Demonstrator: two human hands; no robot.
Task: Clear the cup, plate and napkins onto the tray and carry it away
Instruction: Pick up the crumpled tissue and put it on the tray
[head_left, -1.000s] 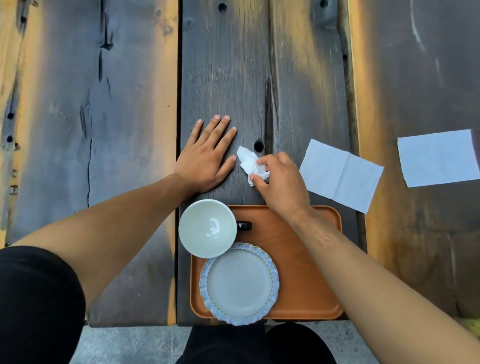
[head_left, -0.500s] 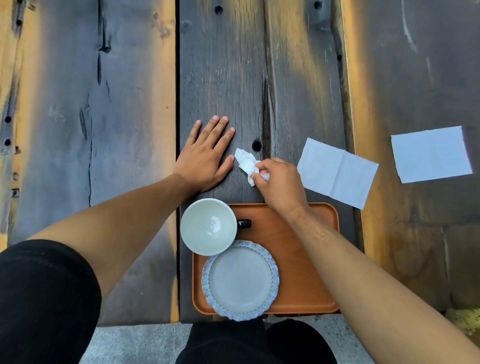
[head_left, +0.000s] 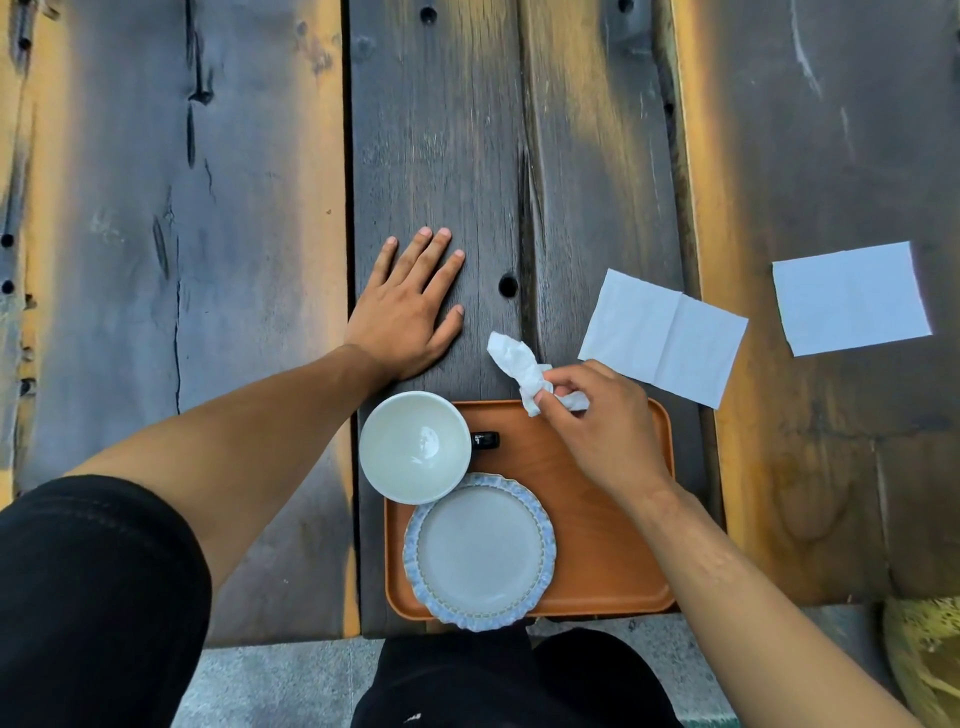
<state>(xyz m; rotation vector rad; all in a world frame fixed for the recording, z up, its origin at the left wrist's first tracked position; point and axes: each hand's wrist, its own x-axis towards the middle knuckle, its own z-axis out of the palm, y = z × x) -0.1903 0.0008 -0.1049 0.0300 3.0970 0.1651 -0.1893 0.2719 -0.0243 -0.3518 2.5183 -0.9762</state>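
Observation:
An orange-brown tray (head_left: 613, 571) lies at the table's near edge. On its left side stand a pale cup (head_left: 414, 447) with a dark handle and, nearer me, a grey plate (head_left: 480, 551) with a blue scalloped rim. My right hand (head_left: 602, 426) pinches a crumpled white napkin (head_left: 517, 364) over the tray's far edge. My left hand (head_left: 410, 306) rests flat on the dark plank just beyond the cup. A flat unfolded napkin (head_left: 665, 335) lies right of the tray, and another flat napkin (head_left: 852, 299) lies farther right.
The table (head_left: 208, 208) is made of rough wooden planks with gaps, cracks and a knot hole (head_left: 508, 285). Pale pavement shows below the near edge. A yellowish object (head_left: 924, 660) sits at the bottom right corner.
My right hand has lifted the crumpled napkin off the plank and drawn it back toward me, over the tray's far edge. The left hand has stayed flat on the table.

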